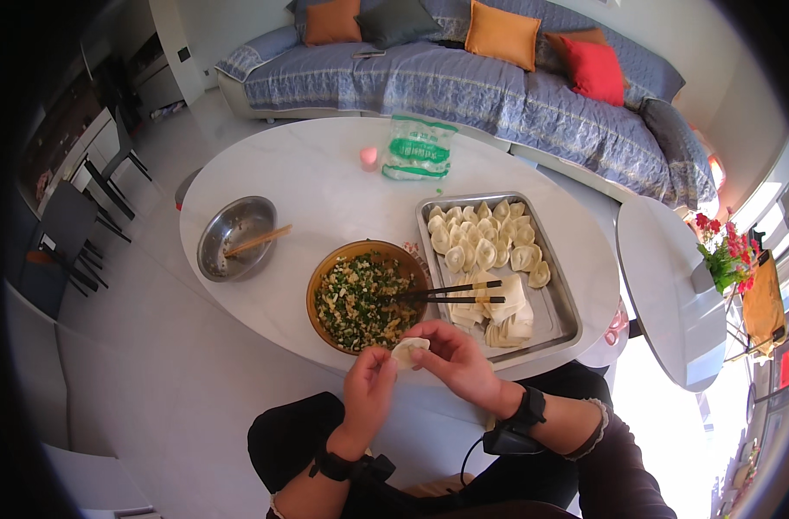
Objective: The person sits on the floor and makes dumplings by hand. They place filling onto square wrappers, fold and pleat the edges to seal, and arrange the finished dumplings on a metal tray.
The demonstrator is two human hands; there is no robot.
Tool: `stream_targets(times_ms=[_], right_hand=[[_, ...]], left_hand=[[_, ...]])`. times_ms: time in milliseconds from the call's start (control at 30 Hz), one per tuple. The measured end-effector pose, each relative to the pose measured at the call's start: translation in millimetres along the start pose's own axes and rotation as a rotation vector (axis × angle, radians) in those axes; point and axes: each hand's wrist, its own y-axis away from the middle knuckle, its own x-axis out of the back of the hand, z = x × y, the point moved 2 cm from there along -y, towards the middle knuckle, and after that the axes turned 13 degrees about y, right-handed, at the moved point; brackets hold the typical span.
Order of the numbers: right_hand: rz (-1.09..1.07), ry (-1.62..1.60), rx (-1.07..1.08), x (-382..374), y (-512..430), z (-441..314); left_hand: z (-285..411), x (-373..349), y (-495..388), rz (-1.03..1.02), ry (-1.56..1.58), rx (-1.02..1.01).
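Note:
Between my two hands, at the table's near edge, is a folded dumpling [409, 353]. My left hand [372, 383] pinches its left end, and my right hand [456, 363] has fingers and thumb on its right side. Just beyond them sits a brown bowl [312, 310] of chopped green and yellow filling [362, 298], with dark chopsticks [459, 292] resting in it and reaching over the tray. The metal tray [566, 321] at the right holds many shaped dumplings [479, 233] in its far part and stacked dough wrappers [511, 318] nearer me.
On the white oval table [303, 168], a metal bowl [206, 253] with wooden chopsticks [258, 240] stands left. A green-and-clear plastic packet [419, 149] and a small pink object [368, 157] lie at the far side. A side table [667, 292] with a flower pot [703, 277] stands right.

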Motion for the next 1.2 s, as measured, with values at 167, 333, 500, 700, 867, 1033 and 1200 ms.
stream_targets(times_ms=[167, 333, 500, 700, 867, 1033, 1200], right_hand=[[0.051, 0.034, 0.205, 15.6, 7.0, -44.8], [0.258, 0.214, 0.333, 79.8, 3.8, -98.5], [0.397, 0.442, 0.183, 143.8, -21.1, -115.8], [0.194, 0.502, 0.068, 162.7, -55.0, -87.4], [0.000, 0.649, -0.066, 160.3, -92.9, -56.2], [-0.113, 0.986, 0.007, 150.7, -123.1, -38.5], [-0.247, 1.158, 0.027, 136.5, -141.9, -18.6]], left_hand=[[4.3, -0.3, -1.0, -0.034, 0.112, 0.003], [4.0, -1.2, -0.8, -0.043, 0.126, 0.019], [6.2, -5.0, 0.2, -0.063, 0.157, -0.005], [1.1, -6.5, -2.5, -0.035, 0.071, -0.018], [2.8, -6.2, -3.1, -0.044, 0.063, -0.075], [5.8, -3.5, -2.1, -0.047, 0.026, -0.061], [6.4, -0.7, -3.0, -0.063, 0.013, -0.093]])
